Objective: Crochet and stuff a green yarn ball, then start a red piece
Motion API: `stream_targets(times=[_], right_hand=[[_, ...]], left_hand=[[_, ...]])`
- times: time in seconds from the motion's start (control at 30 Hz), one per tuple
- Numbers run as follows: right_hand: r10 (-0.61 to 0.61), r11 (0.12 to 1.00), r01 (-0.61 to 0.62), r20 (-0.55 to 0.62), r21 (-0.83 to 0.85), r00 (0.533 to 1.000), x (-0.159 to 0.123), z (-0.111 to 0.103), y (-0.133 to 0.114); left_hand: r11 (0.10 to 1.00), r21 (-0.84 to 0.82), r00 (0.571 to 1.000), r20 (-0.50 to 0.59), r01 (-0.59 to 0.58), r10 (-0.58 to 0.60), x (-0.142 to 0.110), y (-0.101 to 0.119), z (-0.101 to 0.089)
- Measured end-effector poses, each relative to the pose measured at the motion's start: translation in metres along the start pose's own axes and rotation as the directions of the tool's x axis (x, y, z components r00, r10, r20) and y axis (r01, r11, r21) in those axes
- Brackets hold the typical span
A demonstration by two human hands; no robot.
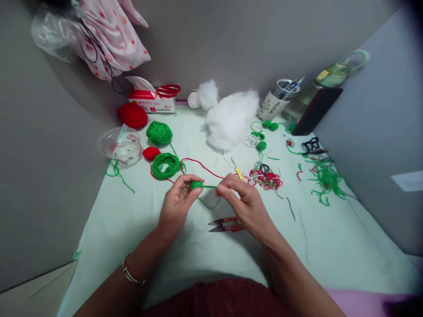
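Green crocheted piece sits in the left grip, clamped between the thumb and fingers of the left hand above the desk. The right grip is closed, the right hand pinching a green strand that reaches across from the piece. The step in hand looks like drawing that strand out straight; more pulling would call for a firm left pinch and even tension. Red-handled snips lie nearer the body, below the right grip; a coil of green yarn lies beyond the left grip.
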State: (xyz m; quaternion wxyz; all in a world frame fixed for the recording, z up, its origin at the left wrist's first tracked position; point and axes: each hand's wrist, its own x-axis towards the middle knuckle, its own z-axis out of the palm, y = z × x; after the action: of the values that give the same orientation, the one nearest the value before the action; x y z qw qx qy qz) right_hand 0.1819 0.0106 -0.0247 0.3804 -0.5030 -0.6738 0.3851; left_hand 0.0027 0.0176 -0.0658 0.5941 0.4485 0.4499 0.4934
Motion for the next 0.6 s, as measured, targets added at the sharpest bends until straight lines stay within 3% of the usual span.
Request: stream_targets(times=[0.03,0.1,0.17,0.2,0.3,0.4,0.6], right_hand=[[-0.025,0.995,0.029,-0.046,0.096,0.999,0.001,-0.001,-0.001],[-0.018,0.941,0.027,-0.032,0.336,0.999,0.001,0.000,-0.003],[0.063,0.845,-0.078,0.047,0.529,0.997,0.002,0.004,-0.003],[0.118,0.826,-0.130,0.058,0.549,0.991,0.002,0.007,-0.002],[0.201,0.941,-0.191,-0.007,0.280,0.980,0.001,0.014,0.002],[0.136,0.990,-0.133,0.075,-0.046,0.988,-0.003,0.019,0.001],[0.143,0.987,-0.131,0.129,-0.098,0.981,-0.015,0.033,-0.017]], left_hand=[[1.000,0.001,1.000,0.009,-0.014,0.014,0.000,-0.001,0.000],[0.999,0.018,0.998,0.031,-0.046,0.045,-0.001,-0.003,0.001],[0.994,0.077,0.997,0.034,-0.078,0.076,-0.003,-0.006,0.002],[0.988,0.122,0.996,0.029,-0.093,0.090,-0.004,-0.007,0.002],[0.956,0.256,0.988,-0.006,-0.145,0.152,-0.006,-0.010,0.001],[0.931,0.320,0.980,-0.032,-0.177,0.198,-0.007,-0.014,-0.002],[0.933,0.320,0.983,-0.022,-0.168,0.185,-0.005,-0.013,-0.004]])
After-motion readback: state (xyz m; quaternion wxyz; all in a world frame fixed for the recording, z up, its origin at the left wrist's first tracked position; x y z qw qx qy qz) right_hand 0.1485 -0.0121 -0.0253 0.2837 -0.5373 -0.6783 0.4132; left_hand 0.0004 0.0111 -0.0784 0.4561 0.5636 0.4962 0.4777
